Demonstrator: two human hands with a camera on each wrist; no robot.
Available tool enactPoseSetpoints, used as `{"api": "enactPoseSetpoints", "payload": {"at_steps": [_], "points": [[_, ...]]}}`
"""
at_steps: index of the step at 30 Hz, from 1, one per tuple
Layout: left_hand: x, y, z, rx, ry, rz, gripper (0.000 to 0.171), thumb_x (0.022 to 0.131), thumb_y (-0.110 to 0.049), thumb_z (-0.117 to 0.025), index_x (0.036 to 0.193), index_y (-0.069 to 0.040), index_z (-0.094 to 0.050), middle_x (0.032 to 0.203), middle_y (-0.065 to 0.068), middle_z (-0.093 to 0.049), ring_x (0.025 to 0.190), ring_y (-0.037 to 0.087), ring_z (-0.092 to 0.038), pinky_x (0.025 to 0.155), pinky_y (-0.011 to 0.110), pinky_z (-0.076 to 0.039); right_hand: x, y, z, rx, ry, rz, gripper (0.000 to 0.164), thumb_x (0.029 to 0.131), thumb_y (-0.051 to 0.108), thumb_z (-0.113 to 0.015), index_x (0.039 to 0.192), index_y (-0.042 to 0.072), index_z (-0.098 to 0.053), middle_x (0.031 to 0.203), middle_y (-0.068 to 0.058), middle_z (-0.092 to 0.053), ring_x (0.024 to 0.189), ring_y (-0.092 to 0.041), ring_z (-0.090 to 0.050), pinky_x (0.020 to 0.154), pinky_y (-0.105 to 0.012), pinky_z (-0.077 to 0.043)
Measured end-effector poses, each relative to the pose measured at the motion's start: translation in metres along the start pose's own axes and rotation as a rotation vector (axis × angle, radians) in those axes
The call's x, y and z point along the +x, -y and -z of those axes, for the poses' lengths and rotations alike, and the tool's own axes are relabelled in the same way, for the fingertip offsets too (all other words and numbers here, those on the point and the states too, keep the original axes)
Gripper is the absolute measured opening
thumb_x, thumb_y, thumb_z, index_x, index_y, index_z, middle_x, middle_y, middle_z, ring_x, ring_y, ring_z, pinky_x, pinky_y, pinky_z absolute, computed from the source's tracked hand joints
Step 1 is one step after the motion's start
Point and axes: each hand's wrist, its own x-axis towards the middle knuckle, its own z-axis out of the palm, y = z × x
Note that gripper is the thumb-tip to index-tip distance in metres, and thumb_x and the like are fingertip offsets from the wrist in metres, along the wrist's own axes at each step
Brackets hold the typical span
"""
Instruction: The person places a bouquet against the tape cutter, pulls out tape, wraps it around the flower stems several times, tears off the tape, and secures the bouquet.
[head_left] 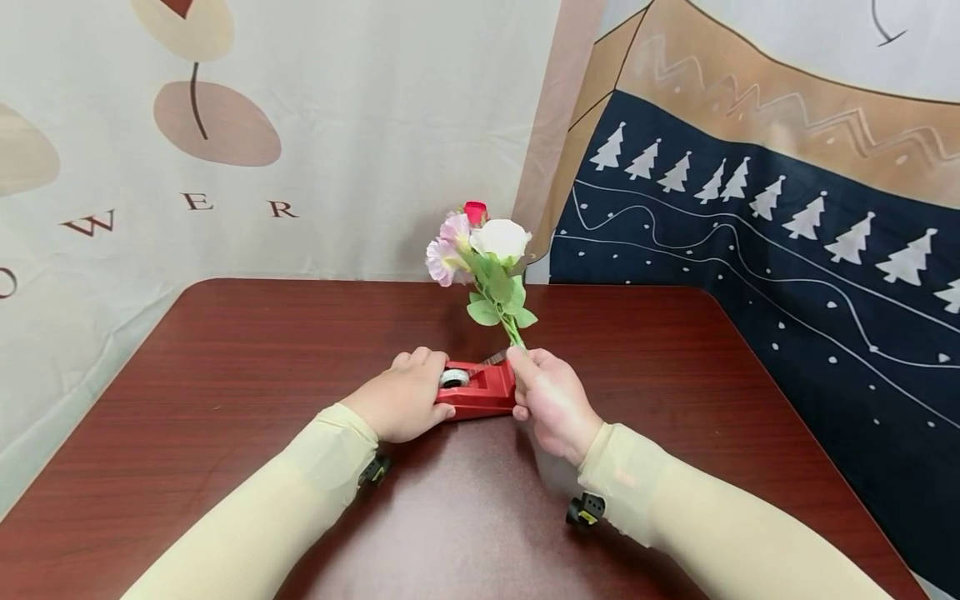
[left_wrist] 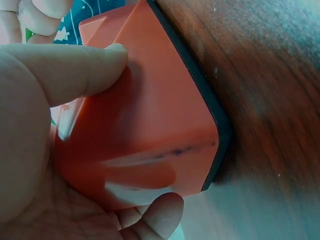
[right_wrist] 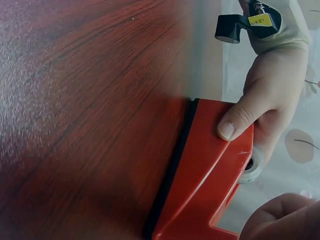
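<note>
A red tape dispenser (head_left: pixel 476 408) with a dark base stands on the table, its tape roll (head_left: pixel 454 379) in the left end. My left hand (head_left: pixel 405 398) grips that end, thumb on the near side of the red body (left_wrist: pixel 160 110). My right hand (head_left: pixel 557 404) pinches the stems of a small bunch of artificial flowers (head_left: pixel 498 242), white, red and pale purple with green leaves, just beyond the dispenser's right end. A strip of tape (head_left: pixel 491 361) stretches from the roll toward my right fingers. Whether they also hold its end is hidden.
The dark red-brown wooden table (head_left: pixel 247 358) spreads to both sides. Behind it hangs a pale printed curtain (head_left: pixel 360 142), and to the right a navy cloth (head_left: pixel 720 250) with white trees. Small black cameras (head_left: pixel 587 510) sit on both wrists.
</note>
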Motion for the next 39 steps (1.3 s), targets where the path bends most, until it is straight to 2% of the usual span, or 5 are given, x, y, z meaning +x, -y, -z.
{"api": "enactPoseSetpoints", "payload": {"at_steps": [5, 14, 19, 27, 39], "points": [[-0.0005, -0.0006, 0.0011, -0.007, -0.003, 0.002, 0.051, 0.097, -0.033, -0.074, 0.131, -0.003, -0.05, 0.128, 0.015, -0.055, 0.114, 0.036, -0.051, 0.102, 0.05, -0.049, 0.0004, -0.0016, -0.0003, -0.036, -0.008, 0.052, 0.013, 0.104, 0.006, -0.053, 0.11, 0.006, -0.042, 0.065, 0.003, -0.037, 0.054, -0.011, -0.03, 0.052, -0.022, -0.035], [0.0001, -0.0003, 0.0005, -0.008, -0.001, -0.001, 0.049, 0.097, -0.034, -0.074, 0.128, -0.005, -0.051, 0.126, 0.013, -0.055, 0.113, 0.035, -0.051, 0.101, 0.049, -0.049, -0.0021, -0.0042, -0.0032, -0.055, -0.07, 0.12, 0.013, 0.107, 0.01, -0.053, 0.109, 0.004, -0.041, 0.059, 0.004, -0.038, 0.054, -0.009, -0.031, 0.049, -0.022, -0.031], [0.0, -0.0005, 0.0005, -0.006, -0.004, -0.005, 0.048, 0.097, -0.034, -0.074, 0.128, -0.005, -0.051, 0.126, 0.013, -0.055, 0.113, 0.035, -0.051, 0.101, 0.049, -0.049, -0.0022, -0.0053, -0.0041, -0.056, -0.071, 0.126, 0.011, 0.109, 0.012, -0.05, 0.107, 0.004, -0.042, 0.063, 0.002, -0.04, 0.055, -0.01, -0.031, 0.049, -0.022, -0.032], [-0.0008, -0.0003, 0.0002, -0.013, 0.008, 0.007, 0.053, 0.097, -0.034, -0.073, 0.134, -0.004, -0.049, 0.128, 0.013, -0.055, 0.115, 0.035, -0.05, 0.102, 0.048, -0.048, -0.0014, -0.001, -0.004, 0.022, -0.073, 0.122, 0.013, 0.11, 0.014, -0.051, 0.102, 0.009, -0.041, 0.07, -0.002, -0.045, 0.058, -0.012, -0.034, 0.05, -0.022, -0.035], [-0.0009, -0.0012, 0.0007, -0.01, 0.0, 0.001, 0.053, 0.097, -0.033, -0.073, 0.133, -0.003, -0.049, 0.127, 0.013, -0.055, 0.113, 0.035, -0.05, 0.101, 0.049, -0.048, -0.0023, 0.0014, -0.0024, 0.029, -0.103, 0.109, 0.017, 0.112, 0.018, -0.048, 0.097, 0.009, -0.044, 0.074, -0.001, -0.05, 0.056, -0.013, -0.036, 0.049, -0.022, -0.037]]}}
